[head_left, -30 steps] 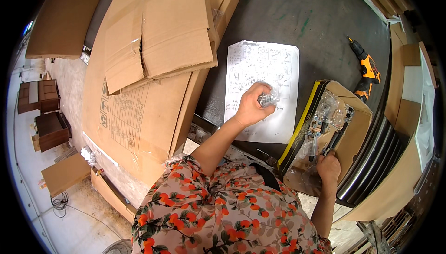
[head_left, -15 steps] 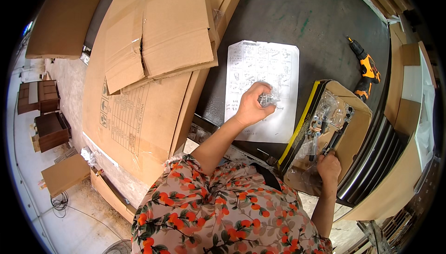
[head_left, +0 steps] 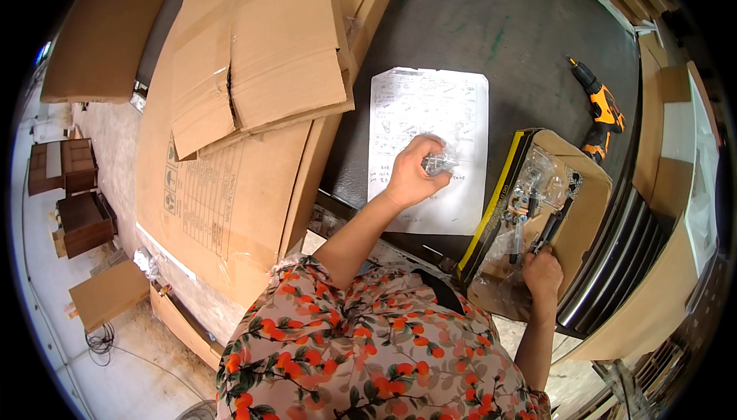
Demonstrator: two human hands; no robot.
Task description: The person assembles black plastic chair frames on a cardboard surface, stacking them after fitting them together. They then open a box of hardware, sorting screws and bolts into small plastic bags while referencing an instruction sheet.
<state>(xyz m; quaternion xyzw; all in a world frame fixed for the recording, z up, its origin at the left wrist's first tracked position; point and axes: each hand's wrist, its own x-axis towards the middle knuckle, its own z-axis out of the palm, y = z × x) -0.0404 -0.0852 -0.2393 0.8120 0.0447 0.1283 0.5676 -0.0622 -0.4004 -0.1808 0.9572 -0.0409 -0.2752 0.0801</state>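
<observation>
My left hand (head_left: 414, 174) is curled around a clear plastic bag of small metal parts (head_left: 439, 163), above a white sheet (head_left: 441, 213) with printed drawings and handwriting. Down inside the open cardboard box (head_left: 595, 197), my right hand (head_left: 543, 272) has its fingers closed at the lower end of a dark, rod-like part (head_left: 550, 229); what exactly they grip is partly hidden. Clear plastic bags (head_left: 542, 173) and assorted small hardware lie around that part in the box.
An orange and black cordless drill (head_left: 605, 109) lies beyond the box on the dark tabletop (head_left: 453, 21). Large flat cartons (head_left: 253, 51) are stacked along the left. Dark metal drawer fronts or bars (head_left: 614, 266) run along the box's right side.
The view has shifted slightly. My left hand still holds the bag over the sheet, and my right hand stays in the box, its fingers moved a little around the dark part.
</observation>
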